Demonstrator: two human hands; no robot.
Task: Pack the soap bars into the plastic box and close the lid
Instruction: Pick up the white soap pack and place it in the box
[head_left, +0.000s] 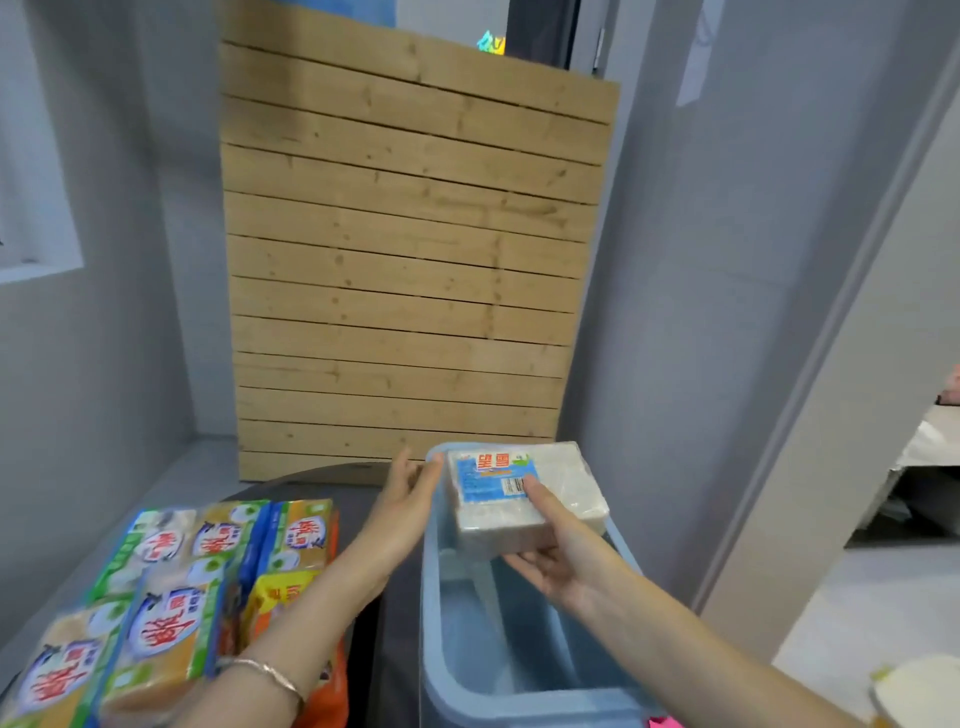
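A pale blue plastic box (434, 613) stands open on the dark table, lower middle. Over its far end my right hand (558, 551) holds a white wrapped soap pack (563, 480) with a blue label, thumb on top and fingers underneath. My left hand (410, 501) rests on the box's far left rim, fingers against the edge beside the pack. Several wrapped soap bars (171, 597) in green, yellow and orange wrappers lie in a pile at lower left, partly under my left forearm. No lid is visible.
A wooden slat panel (405, 249) leans upright behind the table. Grey walls close in left and right. A white object (919, 691) sits at the lower right corner. Part of another person (953, 384) shows at the far right edge.
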